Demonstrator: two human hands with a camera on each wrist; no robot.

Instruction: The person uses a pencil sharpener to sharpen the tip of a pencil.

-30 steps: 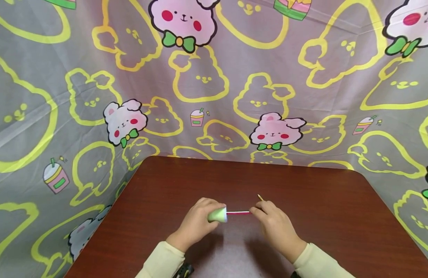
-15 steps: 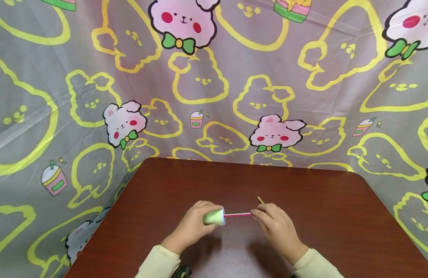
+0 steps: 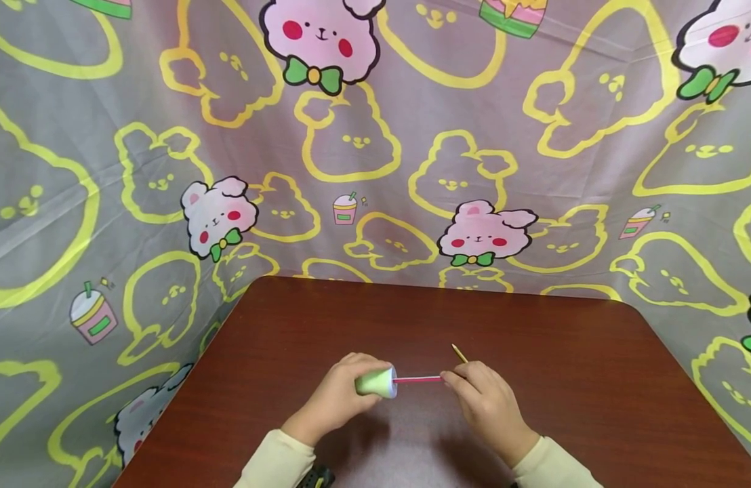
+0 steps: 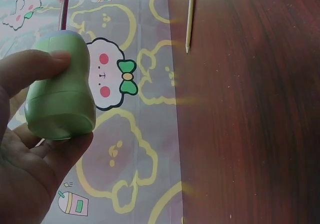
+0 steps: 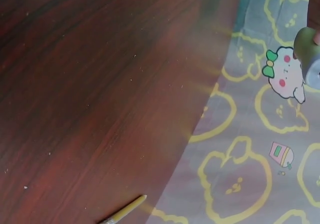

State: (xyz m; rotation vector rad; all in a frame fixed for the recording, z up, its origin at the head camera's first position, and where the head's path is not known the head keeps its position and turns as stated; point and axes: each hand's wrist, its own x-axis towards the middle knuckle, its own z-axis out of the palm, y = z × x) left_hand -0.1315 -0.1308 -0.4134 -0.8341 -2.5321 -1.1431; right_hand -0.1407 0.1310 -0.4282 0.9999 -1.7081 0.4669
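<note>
The left hand (image 3: 335, 394) curls round a green case (image 3: 373, 382), seemingly bracing it for the red pencil (image 3: 419, 380) that the right hand (image 3: 488, 401) pinches, spanning between them.

Can read no text, label, brand, number or sign anywhere in the head or wrist views.

Above the table (image 3: 351, 322), the sharpener (image 3: 373, 383) is sitting in the left hand (image 3: 334, 394), its end facing right. The pencil (image 3: 418, 380) is running from that end across to the right hand (image 3: 490, 408). A second pencil (image 3: 459, 353) is lying on the table just beyond the right hand, partly behind it in the head view. A cloth (image 3: 357, 102) is hanging behind the table and along both sides.
</note>
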